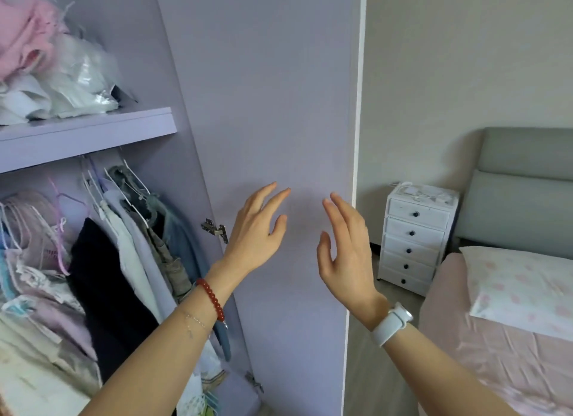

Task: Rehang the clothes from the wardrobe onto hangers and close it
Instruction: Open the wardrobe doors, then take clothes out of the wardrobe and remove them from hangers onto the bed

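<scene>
- One wardrobe door (263, 105) stands swung wide, its inner face toward you; the hinge (214, 229) sits at its left edge.
- Clothes (102, 260) already hang on the rail under the shelf (86, 130), so rehanging looks done and closing seems the step in hand.
- Your left hand (254, 232) and right hand (344, 251) are raised before the door panel, fingers spread, each grip wide and holding nothing; whether they touch the panel cannot be told.
- Next move: take the door's free right edge and swing it toward the clothes, keeping any sleeves near the hinge from being caught.
</scene>
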